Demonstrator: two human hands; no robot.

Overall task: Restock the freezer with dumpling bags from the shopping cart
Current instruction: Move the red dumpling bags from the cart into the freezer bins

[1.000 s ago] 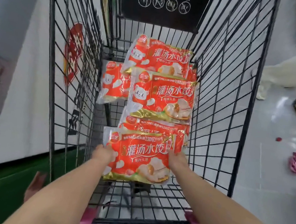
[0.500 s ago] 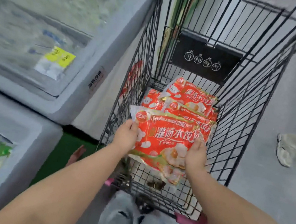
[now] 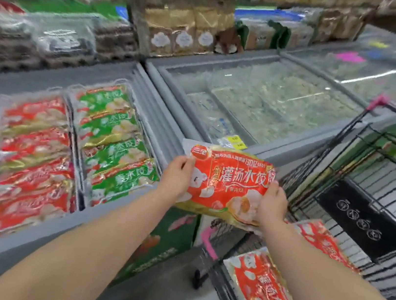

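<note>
I hold a red dumpling bag [image 3: 232,180] in the air with both hands, between the open freezer and the cart. My left hand [image 3: 178,177] grips its left edge and my right hand [image 3: 272,205] grips its right edge. The grey chest freezer [image 3: 33,233] at the left shows rows of red bags [image 3: 33,163] and green bags [image 3: 117,148]. The black wire shopping cart [image 3: 360,158] stands at the right, with more red dumpling bags [image 3: 270,296] lying in it under my right forearm.
A second freezer with shut frosted glass lids [image 3: 263,100] stands behind the held bag. Shelves of packaged goods [image 3: 185,19] rise beyond the freezers. The cart's pink handle end [image 3: 207,241] is close to the freezer's front corner.
The bag has been lifted out of the cart and carried left toward the freezers. My view has swung from down into the cart to across the freezer tops.
</note>
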